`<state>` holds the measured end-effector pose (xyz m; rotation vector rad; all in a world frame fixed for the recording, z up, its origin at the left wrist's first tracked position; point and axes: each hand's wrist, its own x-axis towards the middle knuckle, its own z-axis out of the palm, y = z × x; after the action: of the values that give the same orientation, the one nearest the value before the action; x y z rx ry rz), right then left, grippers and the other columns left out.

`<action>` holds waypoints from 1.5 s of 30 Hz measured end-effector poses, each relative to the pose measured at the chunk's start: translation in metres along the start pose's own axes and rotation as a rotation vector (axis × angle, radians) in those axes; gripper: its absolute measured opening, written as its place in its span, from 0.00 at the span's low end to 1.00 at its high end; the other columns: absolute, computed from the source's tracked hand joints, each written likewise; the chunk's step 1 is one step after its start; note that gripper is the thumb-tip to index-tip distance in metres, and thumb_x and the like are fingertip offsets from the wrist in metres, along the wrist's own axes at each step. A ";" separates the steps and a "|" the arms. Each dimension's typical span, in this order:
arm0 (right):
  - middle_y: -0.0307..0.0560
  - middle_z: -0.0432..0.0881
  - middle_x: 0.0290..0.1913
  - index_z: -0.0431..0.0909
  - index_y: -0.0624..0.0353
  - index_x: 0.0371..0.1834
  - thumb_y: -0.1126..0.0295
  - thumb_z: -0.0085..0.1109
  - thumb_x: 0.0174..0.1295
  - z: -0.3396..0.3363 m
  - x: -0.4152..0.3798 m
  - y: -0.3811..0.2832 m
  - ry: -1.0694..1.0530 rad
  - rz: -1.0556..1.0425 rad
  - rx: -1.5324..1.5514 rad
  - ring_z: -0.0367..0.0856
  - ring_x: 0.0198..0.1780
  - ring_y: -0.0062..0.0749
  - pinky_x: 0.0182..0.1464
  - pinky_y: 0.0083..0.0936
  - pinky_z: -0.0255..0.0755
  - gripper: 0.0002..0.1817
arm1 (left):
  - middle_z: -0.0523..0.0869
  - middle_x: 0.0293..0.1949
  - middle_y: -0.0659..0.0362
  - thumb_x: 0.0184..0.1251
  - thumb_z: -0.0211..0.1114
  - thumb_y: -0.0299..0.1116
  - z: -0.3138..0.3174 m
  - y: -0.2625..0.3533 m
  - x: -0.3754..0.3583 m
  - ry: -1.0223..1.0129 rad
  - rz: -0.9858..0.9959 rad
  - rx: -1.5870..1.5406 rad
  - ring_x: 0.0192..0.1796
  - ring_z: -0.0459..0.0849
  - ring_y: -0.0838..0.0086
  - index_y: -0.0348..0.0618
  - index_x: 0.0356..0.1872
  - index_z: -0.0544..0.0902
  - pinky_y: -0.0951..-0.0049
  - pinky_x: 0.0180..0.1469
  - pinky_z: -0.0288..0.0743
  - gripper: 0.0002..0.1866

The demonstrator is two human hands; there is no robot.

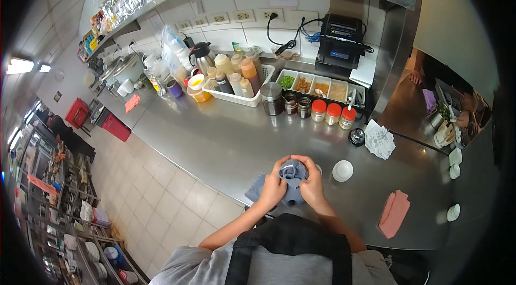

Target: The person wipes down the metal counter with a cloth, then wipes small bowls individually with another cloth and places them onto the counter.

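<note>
Both of my hands are wrapped round a bunched blue-grey cloth (pixel 293 173) over the counter's front edge. My left hand (pixel 274 184) grips its left side, and my right hand (pixel 312 182) presses on it from the right with the thumb on top. A pale curved rim shows in the folds; what it belongs to I cannot make out. Part of the cloth hangs down to the left, below my left hand. Just right of my hands stands a small white bowl (pixel 342 171), with another pale edge partly hidden behind my right fingers.
A folded pink cloth (pixel 394 214) lies to the right. Behind are a paper stack (pixel 379 140), a call bell (pixel 356 136), red-lidded jars (pixel 332 114), a topping tray (pixel 321 89), a basket of sauce bottles (pixel 239 96) and a printer (pixel 339 43). Another person (pixel 70 137) stands far left.
</note>
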<state>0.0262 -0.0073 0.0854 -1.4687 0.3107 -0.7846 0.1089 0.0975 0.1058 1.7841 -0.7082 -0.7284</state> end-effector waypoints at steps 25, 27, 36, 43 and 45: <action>0.63 0.83 0.42 0.72 0.66 0.50 0.77 0.57 0.59 0.002 -0.014 0.034 -0.041 0.056 -0.364 0.84 0.48 0.52 0.48 0.35 0.75 0.15 | 0.82 0.30 0.36 0.65 0.57 0.29 -0.009 -0.025 0.004 0.184 0.160 0.638 0.39 0.82 0.38 0.41 0.48 0.71 0.46 0.38 0.75 0.12; 0.65 0.82 0.40 0.73 0.66 0.47 0.74 0.55 0.61 -0.003 -0.013 0.043 -0.010 0.040 -0.371 0.83 0.46 0.56 0.45 0.38 0.75 0.12 | 0.82 0.32 0.35 0.68 0.56 0.31 0.002 -0.039 0.002 0.186 0.147 0.400 0.43 0.81 0.37 0.41 0.50 0.71 0.47 0.43 0.75 0.13; 0.63 0.79 0.41 0.75 0.66 0.45 0.53 0.50 0.72 -0.034 0.002 0.057 0.022 0.273 -0.338 0.77 0.47 0.54 0.51 0.39 0.69 0.22 | 0.81 0.27 0.40 0.71 0.58 0.30 0.007 -0.048 0.010 0.264 0.188 0.250 0.33 0.84 0.43 0.39 0.50 0.70 0.55 0.35 0.74 0.12; 0.49 0.81 0.45 0.77 0.60 0.56 0.64 0.63 0.65 -0.041 0.000 0.014 0.078 -0.018 -0.578 0.82 0.37 0.30 0.37 0.26 0.77 0.19 | 0.80 0.25 0.39 0.70 0.57 0.29 -0.033 -0.034 0.026 0.444 0.300 0.404 0.32 0.81 0.40 0.39 0.41 0.72 0.50 0.31 0.71 0.06; 0.49 0.79 0.46 0.77 0.58 0.56 0.65 0.64 0.64 -0.021 -0.002 -0.018 -0.034 -0.055 -0.440 0.82 0.37 0.35 0.37 0.27 0.76 0.19 | 0.80 0.25 0.39 0.70 0.57 0.30 -0.023 -0.035 0.024 0.399 0.317 0.420 0.32 0.81 0.39 0.39 0.41 0.72 0.49 0.31 0.71 0.06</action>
<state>0.0069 -0.0205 0.0999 -1.9077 0.4377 -0.7638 0.1460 0.1031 0.0758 2.0441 -0.8845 -0.0002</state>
